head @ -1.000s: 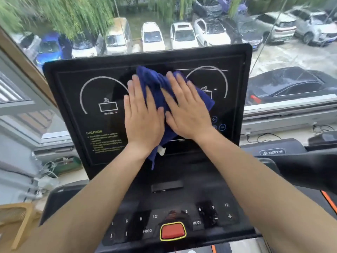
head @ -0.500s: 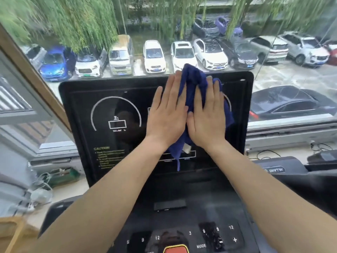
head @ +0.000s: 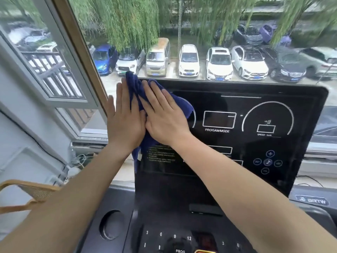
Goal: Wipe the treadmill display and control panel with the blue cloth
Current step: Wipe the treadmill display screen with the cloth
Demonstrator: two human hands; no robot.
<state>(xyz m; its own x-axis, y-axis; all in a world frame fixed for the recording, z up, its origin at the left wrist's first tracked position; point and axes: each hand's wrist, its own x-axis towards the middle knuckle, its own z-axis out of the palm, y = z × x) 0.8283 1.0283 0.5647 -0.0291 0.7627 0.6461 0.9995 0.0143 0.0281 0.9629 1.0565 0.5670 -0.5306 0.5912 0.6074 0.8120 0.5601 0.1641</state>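
The black treadmill display (head: 237, 125) stands upright in front of me, with white dial outlines and a PROGAM/MODE box. A dark blue cloth (head: 180, 105) is pressed flat against its upper left corner. My left hand (head: 124, 121) lies flat on the cloth's left part, its outer fingers past the display's left edge. My right hand (head: 162, 115) lies flat on the cloth beside it, thumbs touching. A cloth tail hangs below the hands. The control panel (head: 175, 238) with number keys sits at the bottom.
A window with a wooden frame (head: 80, 57) is right behind and left of the display, with parked cars outside. A round cup holder (head: 111, 225) sits left of the keys. A wicker chair arm (head: 32, 190) is at the left, cables on the sill.
Both hands have slid the cloth from the display's upper middle-right to its upper left corner. My view has shifted left, so the display now sits to the right.
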